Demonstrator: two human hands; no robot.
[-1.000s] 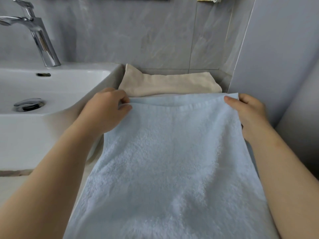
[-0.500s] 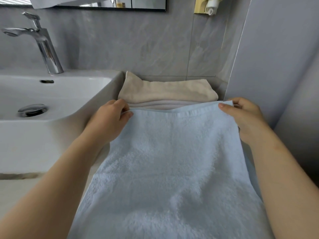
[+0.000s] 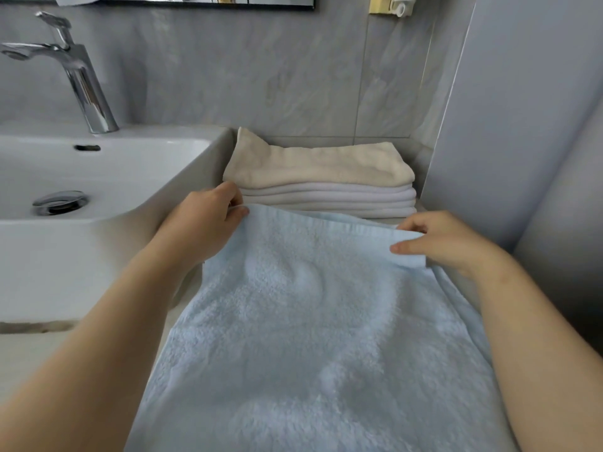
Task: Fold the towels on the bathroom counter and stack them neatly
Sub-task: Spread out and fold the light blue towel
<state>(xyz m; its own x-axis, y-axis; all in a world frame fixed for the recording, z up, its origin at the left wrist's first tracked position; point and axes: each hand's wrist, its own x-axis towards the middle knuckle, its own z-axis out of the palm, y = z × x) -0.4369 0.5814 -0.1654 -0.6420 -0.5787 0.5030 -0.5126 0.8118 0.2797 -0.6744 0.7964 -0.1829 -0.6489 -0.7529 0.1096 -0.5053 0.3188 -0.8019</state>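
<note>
Light blue towel [image 3: 313, 337] spread flat on the counter, long axis running from the near edge straight away toward the wall. Far hem pinched at both corners: left hand [image 3: 208, 220] curled on the left corner, right hand [image 3: 447, 243] thumb-and-fingers on the right one. Probably about to fold that hem back toward the body, so plenty of free cloth that way. Just beyond the hem, folded stack [image 3: 321, 182], beige over white, close but apart. Sink [image 3: 182, 177] wall tight beside the left knuckles, gray panel [image 3: 522, 125] hemming in the right
</note>
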